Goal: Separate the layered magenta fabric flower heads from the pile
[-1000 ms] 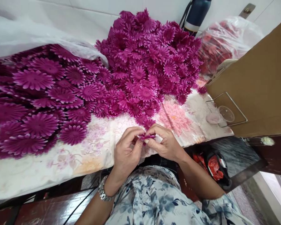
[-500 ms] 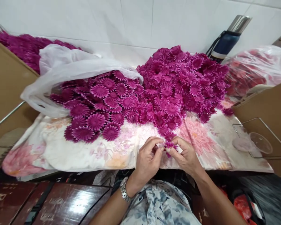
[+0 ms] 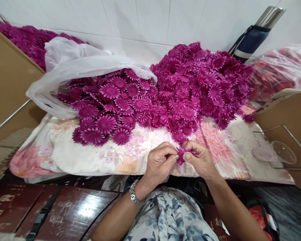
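Two hands pinch one purple flower (image 3: 183,154) between them: left hand (image 3: 159,163), right hand (image 3: 200,160).

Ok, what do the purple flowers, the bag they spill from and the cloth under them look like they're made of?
Flowers: probably fabric or thin moulded plastic, matte, with identical stamped ribbed petals; I can't tell which. The one pinched by both hands, left and right, looks the same. Bag: thin plastic film, translucent white, crinkled and glossy. Cloth: woven printed textile, matte, with a faded pink floral pattern.
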`<action>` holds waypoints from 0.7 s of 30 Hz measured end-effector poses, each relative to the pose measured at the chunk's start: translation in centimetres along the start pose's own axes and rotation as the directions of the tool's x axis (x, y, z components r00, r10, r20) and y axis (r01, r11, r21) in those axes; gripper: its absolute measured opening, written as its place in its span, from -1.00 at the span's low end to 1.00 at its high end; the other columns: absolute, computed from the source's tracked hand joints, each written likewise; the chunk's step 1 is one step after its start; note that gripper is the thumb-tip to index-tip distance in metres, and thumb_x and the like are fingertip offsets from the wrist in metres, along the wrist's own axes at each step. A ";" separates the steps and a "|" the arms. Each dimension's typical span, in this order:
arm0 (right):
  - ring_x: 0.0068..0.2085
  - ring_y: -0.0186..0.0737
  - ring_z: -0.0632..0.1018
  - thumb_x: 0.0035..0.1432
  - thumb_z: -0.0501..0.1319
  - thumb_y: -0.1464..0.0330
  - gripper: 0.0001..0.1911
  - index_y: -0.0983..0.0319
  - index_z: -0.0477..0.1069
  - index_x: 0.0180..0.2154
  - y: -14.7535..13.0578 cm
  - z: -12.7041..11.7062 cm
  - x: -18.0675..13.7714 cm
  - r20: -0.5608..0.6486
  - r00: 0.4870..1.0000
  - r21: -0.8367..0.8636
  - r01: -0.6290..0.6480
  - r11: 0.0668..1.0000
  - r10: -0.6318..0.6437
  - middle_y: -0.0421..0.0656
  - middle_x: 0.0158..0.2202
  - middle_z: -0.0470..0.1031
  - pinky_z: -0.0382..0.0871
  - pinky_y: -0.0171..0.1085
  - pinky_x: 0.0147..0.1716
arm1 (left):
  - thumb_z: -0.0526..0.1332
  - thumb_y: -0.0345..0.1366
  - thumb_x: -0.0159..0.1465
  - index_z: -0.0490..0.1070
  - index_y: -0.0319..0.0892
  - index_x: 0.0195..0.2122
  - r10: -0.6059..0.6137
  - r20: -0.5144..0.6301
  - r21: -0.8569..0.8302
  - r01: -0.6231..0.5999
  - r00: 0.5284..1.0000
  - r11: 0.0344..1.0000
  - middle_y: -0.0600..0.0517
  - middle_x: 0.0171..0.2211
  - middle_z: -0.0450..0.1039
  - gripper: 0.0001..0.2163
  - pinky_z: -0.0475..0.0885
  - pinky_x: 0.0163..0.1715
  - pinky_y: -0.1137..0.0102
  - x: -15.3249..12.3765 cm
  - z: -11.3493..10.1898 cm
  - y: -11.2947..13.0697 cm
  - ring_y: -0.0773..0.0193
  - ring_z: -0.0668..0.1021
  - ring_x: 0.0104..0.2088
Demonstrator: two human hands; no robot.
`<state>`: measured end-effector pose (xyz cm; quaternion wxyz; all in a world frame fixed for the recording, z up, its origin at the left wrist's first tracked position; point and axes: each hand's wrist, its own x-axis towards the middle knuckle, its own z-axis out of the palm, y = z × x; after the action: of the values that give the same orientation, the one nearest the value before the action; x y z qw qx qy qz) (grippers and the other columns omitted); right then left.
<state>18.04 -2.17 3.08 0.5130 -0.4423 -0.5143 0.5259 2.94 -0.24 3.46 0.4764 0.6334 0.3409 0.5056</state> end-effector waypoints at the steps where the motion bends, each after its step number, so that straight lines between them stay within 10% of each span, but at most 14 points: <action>1: -0.54 -0.43 0.31 0.01 0.29 0.12 -0.64 0.22 0.23 -0.52 0.0 -0.1 0.1 -0.038 0.999 0.017 0.024 1.000 -0.024 -0.30 -0.55 0.27 0.21 -0.39 -0.55 | 0.20 -0.43 0.12 0.38 -0.19 -0.55 -0.028 -0.048 -0.028 0.027 0.998 0.999 0.06 -0.55 0.35 -0.88 0.34 -0.48 0.45 0.0 -0.2 -0.1 0.35 0.42 -0.49; 10: -0.58 -0.41 0.33 0.13 0.19 0.13 -0.69 0.22 0.37 -0.48 -3.5 -3.9 7.3 -0.227 0.896 -0.597 0.180 0.782 -0.380 -0.27 -0.59 0.36 0.20 -0.38 -0.60 | 0.16 -0.44 0.08 0.35 -0.18 -0.52 -0.114 -0.261 0.172 0.162 0.958 0.972 0.13 -0.60 0.32 -0.93 0.26 -0.56 0.50 5.0 -3.0 -0.6 0.41 0.35 -0.59; 16: -0.11 -0.10 0.45 0.18 0.12 0.11 -0.62 0.24 0.43 -0.12 -4.7 -5.7 11.7 0.009 0.812 -0.950 0.189 0.249 -0.584 -0.04 -0.15 0.49 0.30 -0.04 -0.08 | 0.20 -0.41 0.08 0.52 -0.25 -0.26 0.115 -0.175 0.488 -0.016 0.978 0.873 -0.01 -0.31 0.54 -0.80 0.36 -0.27 0.41 10.7 -3.4 -0.5 0.27 0.51 -0.34; 21: -0.27 -0.18 0.48 0.23 0.10 0.24 -0.75 0.25 0.46 -0.26 -3.2 -6.0 6.6 0.225 0.848 -0.946 0.308 0.101 -0.479 -0.07 -0.34 0.50 0.38 -0.17 -0.24 | 0.16 -0.34 0.16 0.54 -0.23 -0.24 0.079 -0.263 0.498 0.065 0.962 0.865 0.03 -0.41 0.53 -0.79 0.35 -0.42 0.47 8.2 -5.9 -1.1 0.37 0.45 -0.51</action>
<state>23.72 4.74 6.18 0.2827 -0.5419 -0.7857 -0.0954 -0.58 9.09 5.21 0.2416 0.6604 0.5207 0.4842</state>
